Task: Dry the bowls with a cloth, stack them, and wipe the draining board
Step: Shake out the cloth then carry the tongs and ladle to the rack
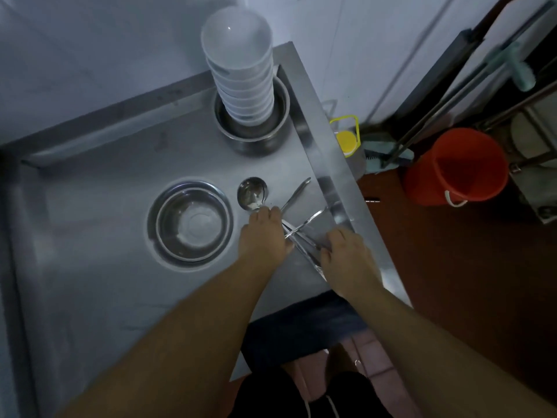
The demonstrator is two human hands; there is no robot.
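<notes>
The left hand (265,233) is curling its fingers around some long shiny spoons (304,227), and the right hand (343,254) is gripping their other ends. A steel bowl (190,221) is sitting just left of the hands on the counter (90,236). Farther back, a tall stack of white bowls (241,70) is standing in a metal pot (253,137).
</notes>
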